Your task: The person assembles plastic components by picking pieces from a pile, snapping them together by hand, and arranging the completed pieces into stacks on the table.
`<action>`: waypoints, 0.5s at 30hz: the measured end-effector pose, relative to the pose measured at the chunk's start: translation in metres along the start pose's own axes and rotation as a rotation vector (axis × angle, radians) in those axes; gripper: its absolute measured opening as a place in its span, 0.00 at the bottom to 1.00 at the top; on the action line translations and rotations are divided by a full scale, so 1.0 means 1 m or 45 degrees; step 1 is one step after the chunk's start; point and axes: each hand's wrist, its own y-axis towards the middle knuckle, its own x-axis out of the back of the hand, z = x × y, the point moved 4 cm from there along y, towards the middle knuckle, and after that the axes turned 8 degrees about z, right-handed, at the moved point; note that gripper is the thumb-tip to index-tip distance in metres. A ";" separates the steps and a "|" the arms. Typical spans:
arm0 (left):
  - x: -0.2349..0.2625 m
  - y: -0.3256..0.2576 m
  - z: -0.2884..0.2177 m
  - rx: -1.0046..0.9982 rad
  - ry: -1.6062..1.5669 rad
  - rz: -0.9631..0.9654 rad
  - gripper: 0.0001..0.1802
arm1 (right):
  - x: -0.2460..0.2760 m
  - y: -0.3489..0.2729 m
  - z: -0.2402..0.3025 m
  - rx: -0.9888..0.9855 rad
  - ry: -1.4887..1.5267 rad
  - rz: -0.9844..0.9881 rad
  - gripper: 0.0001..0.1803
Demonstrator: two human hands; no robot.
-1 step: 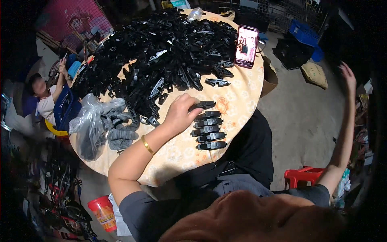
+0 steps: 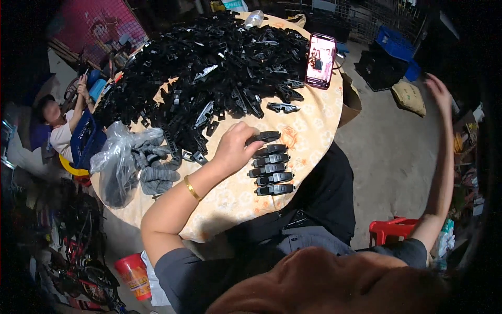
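Note:
My left hand rests on the table, its fingers closed round one end of a black plastic part. Below that part, several similar black plastic parts lie side by side in a neat column. Stretched out past the table's right side, my right hand is in the air with its fingers extended and nothing visible in it. A big heap of black plastic parts covers the far half of the table. One loose black clip-like part lies at the heap's near right edge.
The round table has a patterned cream cloth. A lit phone stands at its right edge. Grey gloves and a clear plastic bag lie left. Another person sits at the left. A red stool stands right.
My right hand has shifted slightly left, toward the table. My left hand and the black parts have stayed in place.

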 end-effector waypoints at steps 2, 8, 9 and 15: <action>-0.004 0.002 0.003 -0.033 -0.079 0.005 0.10 | -0.097 -0.040 0.115 0.153 -0.052 0.346 0.16; -0.003 -0.004 0.008 -0.051 -0.172 0.145 0.11 | -0.261 -0.121 0.263 1.165 -0.385 0.732 0.14; 0.002 -0.003 0.004 -0.065 -0.140 -0.012 0.12 | -0.278 -0.123 0.270 1.263 -0.369 0.671 0.13; 0.019 0.005 0.031 0.029 0.278 -0.395 0.25 | -0.340 -0.109 0.283 1.398 -0.232 0.414 0.14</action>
